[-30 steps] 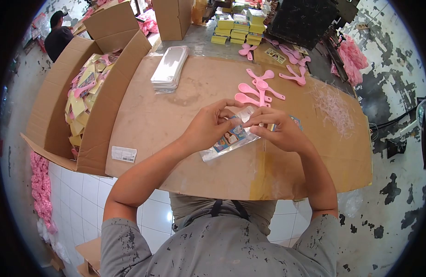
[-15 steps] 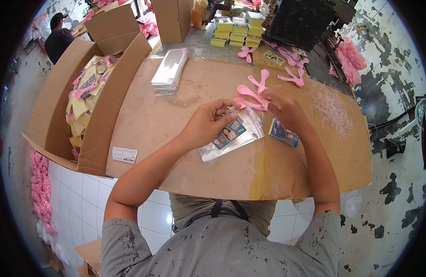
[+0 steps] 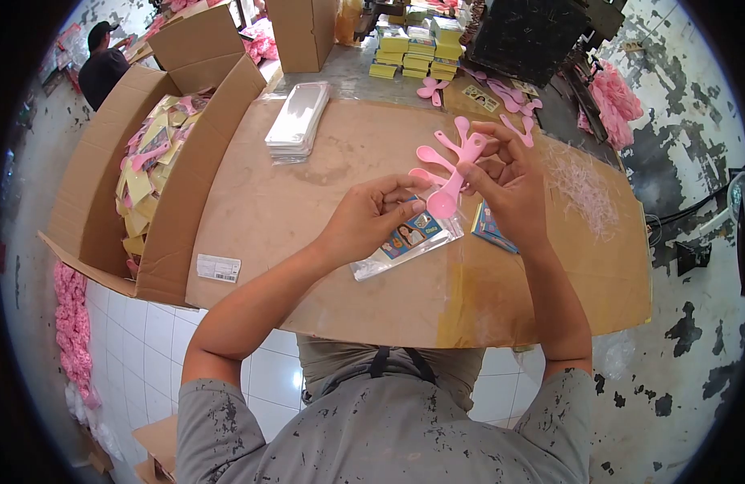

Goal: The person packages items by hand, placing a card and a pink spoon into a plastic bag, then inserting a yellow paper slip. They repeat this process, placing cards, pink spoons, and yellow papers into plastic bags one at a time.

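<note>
My right hand (image 3: 516,194) is closed on a pink double-ended measuring spoon (image 3: 442,204), its round bowl tilted down above the mouth of a clear plastic bag (image 3: 372,269). My left hand (image 3: 352,222) pinches the top edge of that bag between thumb and fingers. A blue printed card (image 3: 411,235) with a picture shows through the bag, which lies on cardboard. Behind the right hand, more pink spoons (image 3: 431,156) lie loosely together, partly covered by it. Just under the right wrist is a small stack of blue cards (image 3: 490,229), partly hidden.
At left stands an open carton (image 3: 175,194) of packed pieces. A stack of clear-white cases (image 3: 298,121) and a barcode label (image 3: 219,268) lie on the cardboard. Yellow card stacks (image 3: 417,52) and a black machine (image 3: 525,40) are at the back. Paper shreds (image 3: 582,189) lie right. One person (image 3: 104,68) is far left.
My right hand has lifted a pink spoon from the group and brought it over the bag's mouth. My left hand keeps its hold on the bag, nearly unmoved.
</note>
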A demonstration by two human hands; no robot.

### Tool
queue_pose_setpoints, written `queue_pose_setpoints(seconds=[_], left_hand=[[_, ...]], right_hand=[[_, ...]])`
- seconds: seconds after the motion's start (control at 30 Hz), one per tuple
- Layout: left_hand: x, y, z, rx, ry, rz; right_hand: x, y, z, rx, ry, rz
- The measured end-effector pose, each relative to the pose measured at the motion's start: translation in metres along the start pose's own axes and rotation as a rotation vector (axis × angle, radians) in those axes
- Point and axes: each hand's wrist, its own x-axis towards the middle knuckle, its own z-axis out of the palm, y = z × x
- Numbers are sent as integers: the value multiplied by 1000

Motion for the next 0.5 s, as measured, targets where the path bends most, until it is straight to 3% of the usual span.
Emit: queue_pose_setpoints(seconds=[0.23,0.33,0.5], left_hand=[[1,-4,-4,-23,-23,-35],[0,6,-6,-79,-42,-93],[0,4,-7,-124,-171,-63]], right_hand=[[-12,16,24,70,29,-62],[-11,26,5,-391,-196,-286],[-4,-6,6,-27,-247,-71]])
